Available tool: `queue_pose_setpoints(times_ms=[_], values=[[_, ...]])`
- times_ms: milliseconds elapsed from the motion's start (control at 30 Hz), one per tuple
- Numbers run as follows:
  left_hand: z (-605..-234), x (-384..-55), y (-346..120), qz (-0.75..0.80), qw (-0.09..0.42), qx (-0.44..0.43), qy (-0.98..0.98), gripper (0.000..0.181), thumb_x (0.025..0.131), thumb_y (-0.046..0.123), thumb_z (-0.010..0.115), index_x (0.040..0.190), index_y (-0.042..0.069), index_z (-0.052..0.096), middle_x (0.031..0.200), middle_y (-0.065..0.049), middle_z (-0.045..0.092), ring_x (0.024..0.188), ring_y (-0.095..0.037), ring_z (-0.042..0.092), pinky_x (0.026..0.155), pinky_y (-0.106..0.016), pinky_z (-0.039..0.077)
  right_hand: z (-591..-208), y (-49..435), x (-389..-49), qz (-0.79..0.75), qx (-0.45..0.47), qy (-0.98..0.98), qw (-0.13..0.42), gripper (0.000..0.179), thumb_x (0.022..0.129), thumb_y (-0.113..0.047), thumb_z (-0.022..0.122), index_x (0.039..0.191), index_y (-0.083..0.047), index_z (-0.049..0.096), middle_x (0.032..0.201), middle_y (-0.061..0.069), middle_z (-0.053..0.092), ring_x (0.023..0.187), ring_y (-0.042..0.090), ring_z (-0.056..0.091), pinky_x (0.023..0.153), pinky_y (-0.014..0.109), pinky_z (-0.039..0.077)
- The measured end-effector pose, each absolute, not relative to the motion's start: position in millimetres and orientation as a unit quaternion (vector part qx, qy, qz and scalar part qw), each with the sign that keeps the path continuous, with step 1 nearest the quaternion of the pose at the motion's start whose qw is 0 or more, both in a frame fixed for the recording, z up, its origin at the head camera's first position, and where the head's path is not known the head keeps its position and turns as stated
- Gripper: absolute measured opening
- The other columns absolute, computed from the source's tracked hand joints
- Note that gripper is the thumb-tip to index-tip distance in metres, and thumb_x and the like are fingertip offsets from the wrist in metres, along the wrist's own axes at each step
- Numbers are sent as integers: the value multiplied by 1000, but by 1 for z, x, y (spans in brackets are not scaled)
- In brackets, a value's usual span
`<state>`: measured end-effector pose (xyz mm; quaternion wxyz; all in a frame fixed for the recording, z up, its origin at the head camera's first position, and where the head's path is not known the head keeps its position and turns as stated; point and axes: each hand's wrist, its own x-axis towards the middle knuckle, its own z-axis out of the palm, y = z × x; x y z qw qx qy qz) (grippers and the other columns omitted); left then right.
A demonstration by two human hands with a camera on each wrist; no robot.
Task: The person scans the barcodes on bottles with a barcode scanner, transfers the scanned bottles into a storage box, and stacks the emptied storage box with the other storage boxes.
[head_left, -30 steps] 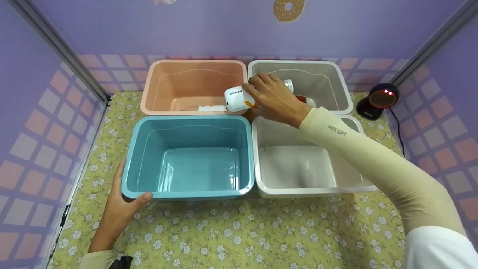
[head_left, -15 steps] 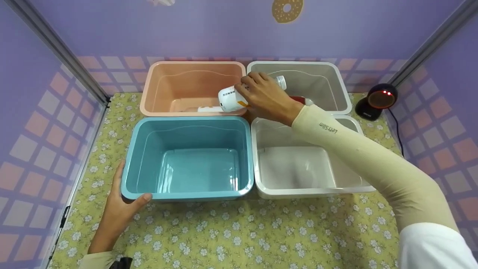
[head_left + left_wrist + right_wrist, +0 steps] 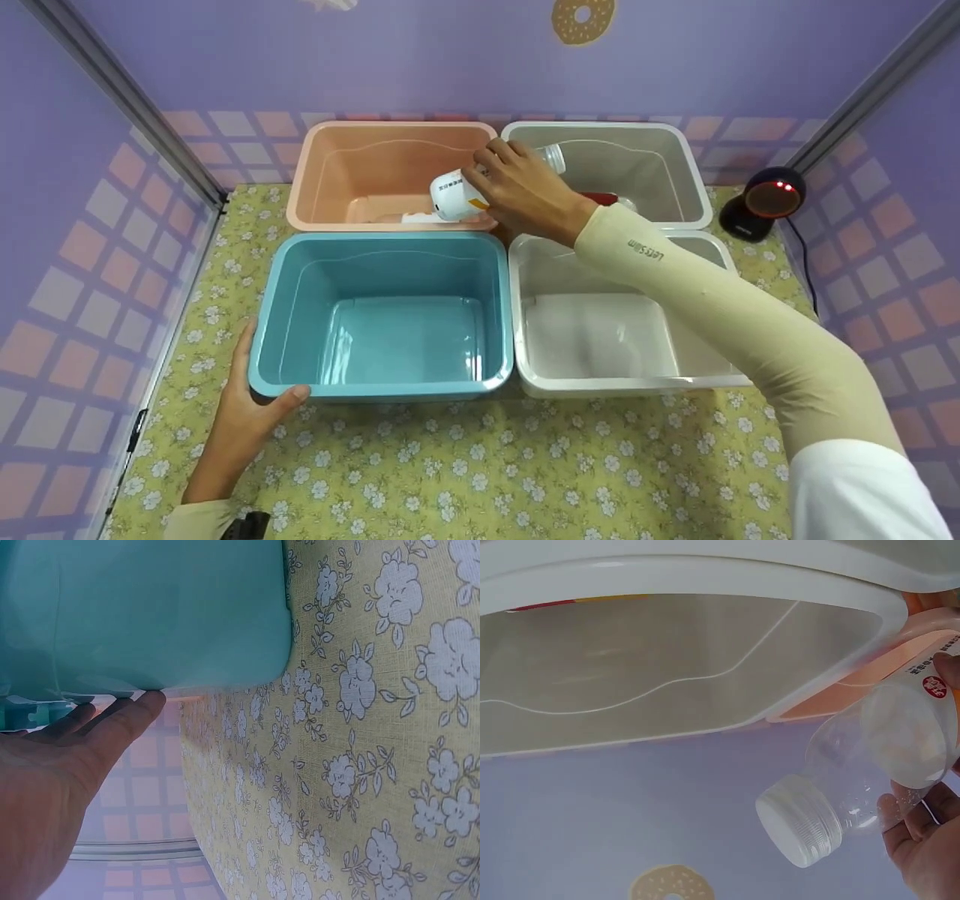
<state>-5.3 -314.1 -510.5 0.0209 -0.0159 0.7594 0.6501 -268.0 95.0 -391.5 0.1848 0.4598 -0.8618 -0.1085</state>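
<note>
My right hand (image 3: 521, 184) grips a plastic bottle (image 3: 451, 196) with a white label, held tilted where the peach bin (image 3: 390, 131) and the grey bin (image 3: 660, 135) meet. Its base hangs over the peach bin. The clear neck and white cap (image 3: 799, 821) point toward the grey bin's side. In the right wrist view, fingers (image 3: 922, 840) curl about the bottle. My left hand (image 3: 244, 416) lies at the near left corner of the blue bin (image 3: 382, 390), thumb at the front rim. The left wrist view shows its fingers (image 3: 127, 720) extended against the bin's side.
A white bin (image 3: 630, 384) stands right of the blue one. Something white (image 3: 420, 218) lies in the peach bin, and a red item (image 3: 600, 198) in the grey bin. A black scanner (image 3: 765, 202) with red lights stands at the right. Purple walls (image 3: 420, 67) enclose the flowered tabletop (image 3: 465, 465).
My right hand has carried the bottle a short way left, so its base reaches further over the peach bin. The left hand has stayed at the blue bin's corner.
</note>
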Motion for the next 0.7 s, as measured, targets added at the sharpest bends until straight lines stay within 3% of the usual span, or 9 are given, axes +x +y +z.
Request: queue_pose_setpoints(times_ms=[233,467,700], values=[[-510,-5,-314,653,22,-17,757,113,98,7,78,177,44,5,180,-20,15,152,-49,38,102,-18,56,-394,86,-271,-126,458,-862,176,59,107,-38,74,147,1,56,140,25,61,128,43,56,108,52,55],[-511,-6,-313,642,21,-16,766,113,98,9,79,176,47,7,179,-17,19,152,-48,39,102,-19,56,-394,80,-272,-125,459,-861,179,49,107,-21,74,147,1,57,141,25,61,129,42,56,114,51,53],[-509,-7,-310,657,20,-9,753,112,98,5,78,177,44,7,179,-20,19,151,-49,39,103,-20,56,-395,74,-274,-118,461,-862,177,45,107,-18,72,145,2,58,139,25,61,128,42,56,118,50,50]])
